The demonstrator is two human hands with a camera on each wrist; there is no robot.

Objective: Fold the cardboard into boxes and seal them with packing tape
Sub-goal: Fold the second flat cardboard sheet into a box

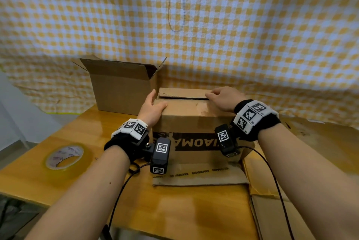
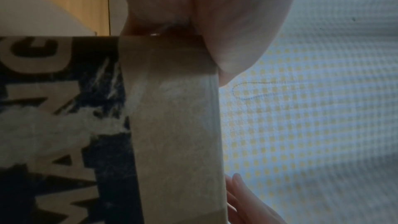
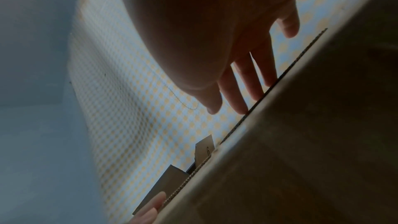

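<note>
A brown cardboard box (image 1: 194, 121) with a black printed band stands in the middle of the wooden table (image 1: 174, 210). Its two top flaps are folded down and meet at a dark seam (image 1: 184, 98). My left hand (image 1: 153, 105) lies against the box's top left corner, thumb on the top and fingers straight along the left side. My right hand (image 1: 223, 97) rests on the top at the right, and its straight fingers (image 3: 247, 83) touch the flap edge at the seam. A roll of clear packing tape (image 1: 65, 157) lies flat on the table to the left, apart from both hands.
A second cardboard box (image 1: 122, 86) stands behind on the left with its flaps up. Flat cardboard sheets (image 1: 272, 191) lie under and to the right of the centre box. A yellow checked cloth (image 1: 233, 25) hangs close behind. Wrist-camera cables trail over the front table edge.
</note>
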